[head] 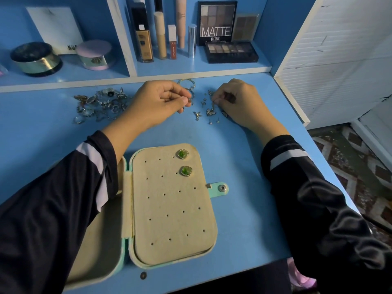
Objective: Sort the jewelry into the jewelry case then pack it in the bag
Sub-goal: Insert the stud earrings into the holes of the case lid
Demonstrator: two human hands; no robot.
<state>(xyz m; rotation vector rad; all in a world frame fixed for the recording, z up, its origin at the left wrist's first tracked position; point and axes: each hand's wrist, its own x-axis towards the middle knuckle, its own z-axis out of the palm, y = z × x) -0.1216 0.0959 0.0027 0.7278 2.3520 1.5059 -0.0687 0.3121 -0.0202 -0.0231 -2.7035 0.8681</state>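
Note:
An open mint jewelry case (169, 247) lies on the blue table near me, its beige perforated panel facing up. Two green square earrings (182, 154) (186, 171) are pinned at the panel's top right. My left hand (157, 102) pinches a small piece beside some hoop rings (187, 85). My right hand (239, 102) has its fingers curled over a scatter of small earrings and charms (210, 112) and pinches one of them. A heap of silver rings (101, 105) lies to the left of my left hand. No bag is in view.
A shelf at the back holds powder jars (36, 58), foundation and lipstick tubes (161, 35) and eyeshadow palettes (231, 52). The case's snap tab (220, 188) sticks out to the right. The table's right edge (314, 141) drops to a patterned floor. A white wall panel stands at right.

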